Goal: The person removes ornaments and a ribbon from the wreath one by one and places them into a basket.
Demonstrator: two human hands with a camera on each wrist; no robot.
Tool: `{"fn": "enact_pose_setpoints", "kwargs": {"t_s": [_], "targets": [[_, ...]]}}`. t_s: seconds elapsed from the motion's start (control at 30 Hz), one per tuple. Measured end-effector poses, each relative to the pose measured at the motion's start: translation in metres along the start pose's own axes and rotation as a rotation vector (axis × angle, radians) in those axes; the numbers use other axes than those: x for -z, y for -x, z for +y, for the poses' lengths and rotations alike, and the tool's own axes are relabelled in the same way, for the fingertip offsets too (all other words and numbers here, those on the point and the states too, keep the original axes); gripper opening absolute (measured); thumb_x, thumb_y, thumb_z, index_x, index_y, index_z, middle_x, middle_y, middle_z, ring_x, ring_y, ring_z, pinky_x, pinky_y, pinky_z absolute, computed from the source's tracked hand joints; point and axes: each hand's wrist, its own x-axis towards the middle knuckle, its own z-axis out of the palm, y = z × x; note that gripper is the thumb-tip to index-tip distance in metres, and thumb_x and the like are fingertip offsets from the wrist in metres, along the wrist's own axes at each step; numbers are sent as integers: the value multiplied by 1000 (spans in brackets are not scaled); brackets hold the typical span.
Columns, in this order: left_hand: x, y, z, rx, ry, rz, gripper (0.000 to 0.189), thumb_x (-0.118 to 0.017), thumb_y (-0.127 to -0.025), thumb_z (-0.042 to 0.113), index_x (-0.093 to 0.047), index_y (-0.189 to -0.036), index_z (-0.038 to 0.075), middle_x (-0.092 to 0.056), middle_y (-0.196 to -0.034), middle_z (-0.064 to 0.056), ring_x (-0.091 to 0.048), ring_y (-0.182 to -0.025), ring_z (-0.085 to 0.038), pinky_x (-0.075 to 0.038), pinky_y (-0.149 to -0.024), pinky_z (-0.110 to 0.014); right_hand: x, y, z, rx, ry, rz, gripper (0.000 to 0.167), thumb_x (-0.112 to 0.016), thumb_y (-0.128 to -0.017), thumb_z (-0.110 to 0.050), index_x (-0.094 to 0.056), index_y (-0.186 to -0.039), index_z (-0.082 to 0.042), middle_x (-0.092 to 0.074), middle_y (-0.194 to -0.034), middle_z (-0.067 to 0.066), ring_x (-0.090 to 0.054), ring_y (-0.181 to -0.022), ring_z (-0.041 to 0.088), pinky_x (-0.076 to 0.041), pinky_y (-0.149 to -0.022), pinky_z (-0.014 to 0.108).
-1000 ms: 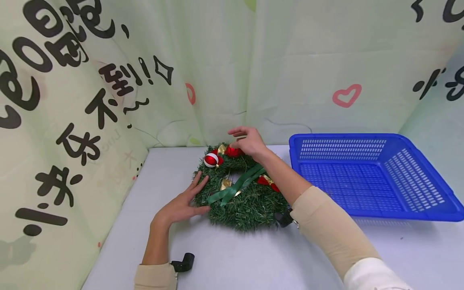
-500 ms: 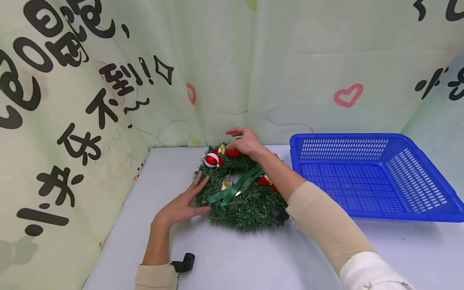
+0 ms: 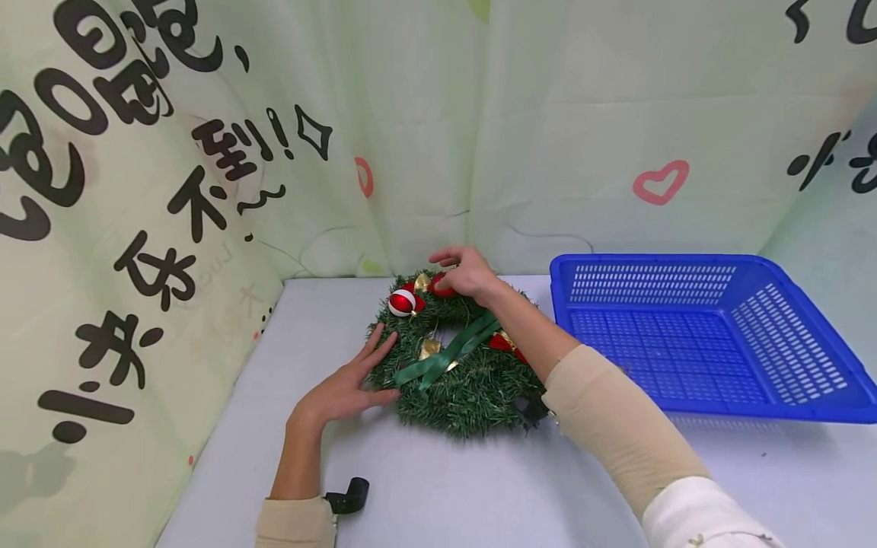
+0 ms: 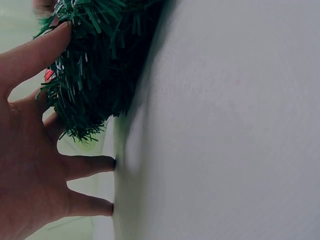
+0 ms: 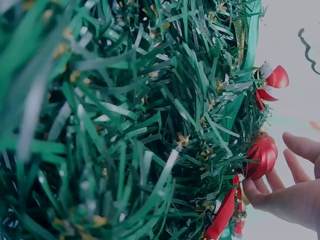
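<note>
From left wrist only, the splayed left hand [image 4: 32,160] on the wreath [image 4: 92,65] shows its palm; right hand [image 5: 290,200] relaxed

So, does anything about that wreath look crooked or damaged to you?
The green ribbon stands out: it lies slantwise across the hole of the wreath, with loose ends near the left hand. That looks askew, though it may be intended. I see nothing broken.

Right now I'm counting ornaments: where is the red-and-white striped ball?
In the head view, the striped ball sits at upper left on the green tinsel wreath, beyond the left hand and left of the right hand.
</note>
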Motion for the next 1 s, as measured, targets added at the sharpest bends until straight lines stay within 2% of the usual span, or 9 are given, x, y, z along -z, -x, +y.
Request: {"fn": "enact_pose_setpoints", "kwargs": {"t_s": [0.27, 0.5, 0.77, 1.0], "targets": [[-1, -1, -1, -2, 7, 0, 97, -74, -97, 39, -10, -169, 33, 12, -176, 9, -4, -162, -35, -25, -121, -69, 0, -1, 4, -18, 18, -8, 61, -63, -84, 17, -64, -141, -6, -50, -152, 20, -52, -132, 38, -48, -79, 38], [-1, 0, 0, 3, 12, -4, 97, -74, -97, 39, -9, -169, 34, 12, -176, 9, -4, -162, -35, -25, -121, -68, 0, -1, 7, -29, 44, -24, 62, -62, -83, 19, -64, -140, -5, -53, -149, 19, -53, -128, 35, -49, -81, 37], [0, 0, 1, 9, 9, -5, 97, -74, -96, 39, -9, -169, 35, 12, -176, 11, -5, -162, -34, -26, -121, -68, 3, -1, 11, -44, 52, -35, 60, -61, -83, 20, -65, -138, -4, -57, -143, 20, -56, -119, 34, -47, -75, 32], [0, 0, 1, 8, 10, -3, 98, -74, -96, 39, -9, -169, 34, 12, -176, 10, -4, -162, -34, -25, -121, -69, 4, -1, 10, -37, 64, -30, 56, -65, -85, 16, -66, -137, -4, -58, -141, 20, -55, -119, 33, -50, -80, 36]]}}
